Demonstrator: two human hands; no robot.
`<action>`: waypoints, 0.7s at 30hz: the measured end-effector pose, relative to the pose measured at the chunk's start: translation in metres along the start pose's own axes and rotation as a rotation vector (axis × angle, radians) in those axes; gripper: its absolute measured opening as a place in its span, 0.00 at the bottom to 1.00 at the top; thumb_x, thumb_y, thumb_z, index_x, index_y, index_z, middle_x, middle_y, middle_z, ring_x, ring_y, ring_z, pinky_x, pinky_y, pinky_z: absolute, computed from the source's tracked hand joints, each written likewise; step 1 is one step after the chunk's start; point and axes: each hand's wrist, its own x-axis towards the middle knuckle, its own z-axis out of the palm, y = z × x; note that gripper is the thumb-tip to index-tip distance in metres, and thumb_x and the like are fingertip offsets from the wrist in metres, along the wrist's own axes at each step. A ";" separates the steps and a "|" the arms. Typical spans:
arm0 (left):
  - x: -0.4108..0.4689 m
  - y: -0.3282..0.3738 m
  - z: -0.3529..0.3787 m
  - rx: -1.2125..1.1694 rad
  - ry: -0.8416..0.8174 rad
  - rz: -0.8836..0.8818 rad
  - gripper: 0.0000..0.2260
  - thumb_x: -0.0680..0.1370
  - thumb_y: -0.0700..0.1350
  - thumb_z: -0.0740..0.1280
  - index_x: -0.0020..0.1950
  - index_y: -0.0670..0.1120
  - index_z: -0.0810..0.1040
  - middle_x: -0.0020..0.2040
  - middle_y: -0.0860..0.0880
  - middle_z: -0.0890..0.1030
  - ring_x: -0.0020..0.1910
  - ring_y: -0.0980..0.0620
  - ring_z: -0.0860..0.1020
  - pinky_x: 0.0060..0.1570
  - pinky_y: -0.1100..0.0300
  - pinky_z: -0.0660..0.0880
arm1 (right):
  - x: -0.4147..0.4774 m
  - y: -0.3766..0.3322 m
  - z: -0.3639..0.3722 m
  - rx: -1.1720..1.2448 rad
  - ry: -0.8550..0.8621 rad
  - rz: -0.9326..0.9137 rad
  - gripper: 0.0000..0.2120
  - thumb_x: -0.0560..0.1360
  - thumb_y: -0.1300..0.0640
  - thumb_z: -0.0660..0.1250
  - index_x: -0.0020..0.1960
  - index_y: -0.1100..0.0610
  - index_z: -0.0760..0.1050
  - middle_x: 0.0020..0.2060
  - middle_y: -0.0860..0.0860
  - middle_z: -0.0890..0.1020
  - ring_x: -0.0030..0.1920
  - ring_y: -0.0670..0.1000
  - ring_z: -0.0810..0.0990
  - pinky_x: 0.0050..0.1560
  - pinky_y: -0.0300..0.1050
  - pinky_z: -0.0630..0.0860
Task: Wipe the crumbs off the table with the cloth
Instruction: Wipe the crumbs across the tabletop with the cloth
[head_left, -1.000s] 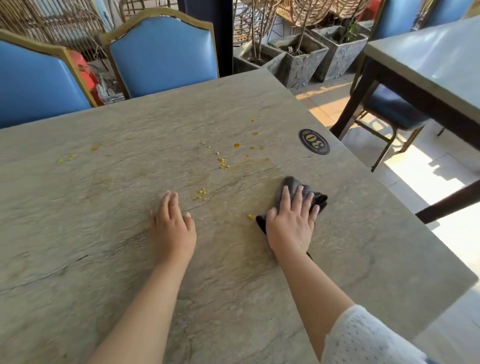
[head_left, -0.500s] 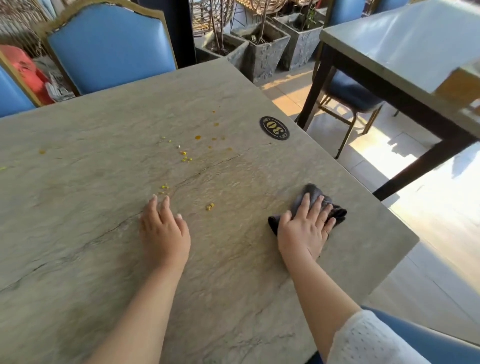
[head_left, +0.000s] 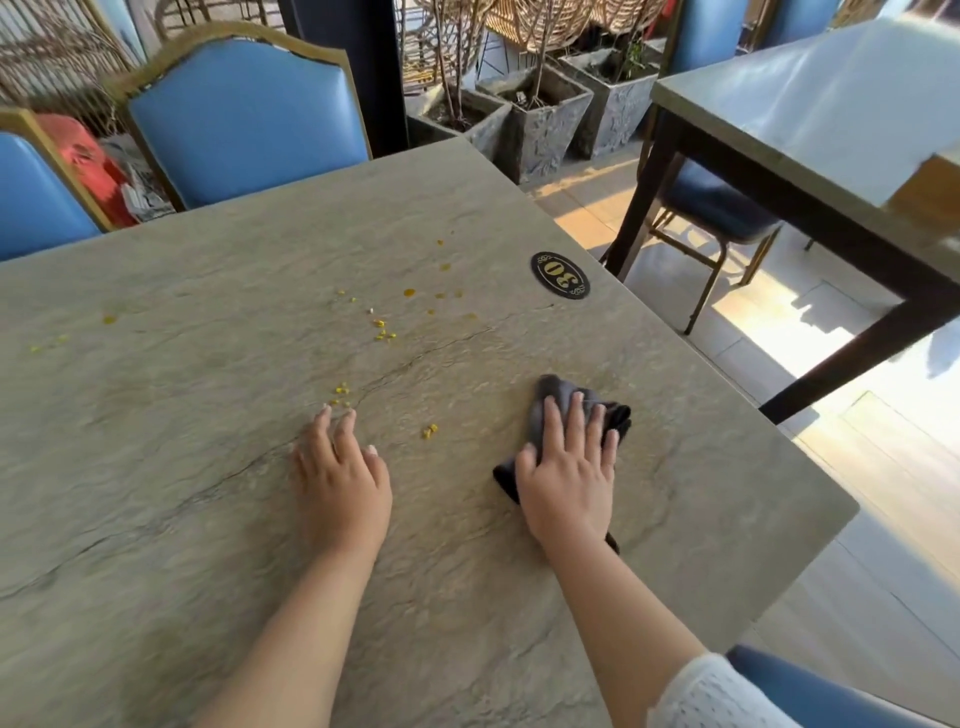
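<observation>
A dark grey cloth (head_left: 553, 392) lies bunched on the stone-look table (head_left: 208, 519), right of centre. My right hand (head_left: 569, 475) presses flat on the cloth, fingers spread, and hides most of it. My left hand (head_left: 340, 478) rests palm down on the bare table, holding nothing. Yellow crumbs (head_left: 384, 332) are scattered ahead of both hands, with a small clump (head_left: 430, 431) between the hands and another (head_left: 341, 389) just beyond my left fingertips. A few more crumbs (head_left: 49, 343) lie at the far left.
A black oval number plate (head_left: 560, 274) is fixed near the table's right edge. Two blue chairs (head_left: 244, 119) stand at the far side. Another table (head_left: 810, 130) and a chair are to the right, with stone planters (head_left: 540, 114) behind.
My right hand slid the cloth out toward the right edge of the table, then back left a little toward the centre. My left hand stayed put on the table.
</observation>
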 end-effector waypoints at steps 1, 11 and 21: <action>0.001 0.002 -0.001 -0.006 0.001 -0.010 0.21 0.74 0.46 0.57 0.65 0.40 0.73 0.67 0.38 0.72 0.61 0.36 0.74 0.60 0.40 0.71 | 0.015 -0.002 -0.002 -0.005 0.004 0.069 0.31 0.77 0.45 0.48 0.78 0.48 0.45 0.78 0.51 0.41 0.77 0.54 0.37 0.75 0.53 0.34; 0.055 -0.051 -0.010 0.029 -0.029 -0.032 0.24 0.74 0.48 0.52 0.66 0.42 0.74 0.69 0.44 0.74 0.67 0.43 0.73 0.63 0.42 0.68 | 0.122 -0.090 0.010 0.051 -0.067 -0.223 0.28 0.78 0.50 0.51 0.77 0.44 0.51 0.78 0.45 0.47 0.77 0.50 0.42 0.76 0.50 0.38; 0.053 -0.060 -0.009 -0.004 -0.080 -0.022 0.23 0.74 0.43 0.56 0.67 0.40 0.74 0.71 0.43 0.71 0.71 0.42 0.68 0.68 0.40 0.62 | -0.005 -0.095 0.021 0.328 -0.211 -0.729 0.28 0.70 0.60 0.55 0.69 0.44 0.70 0.72 0.42 0.65 0.75 0.42 0.55 0.74 0.36 0.42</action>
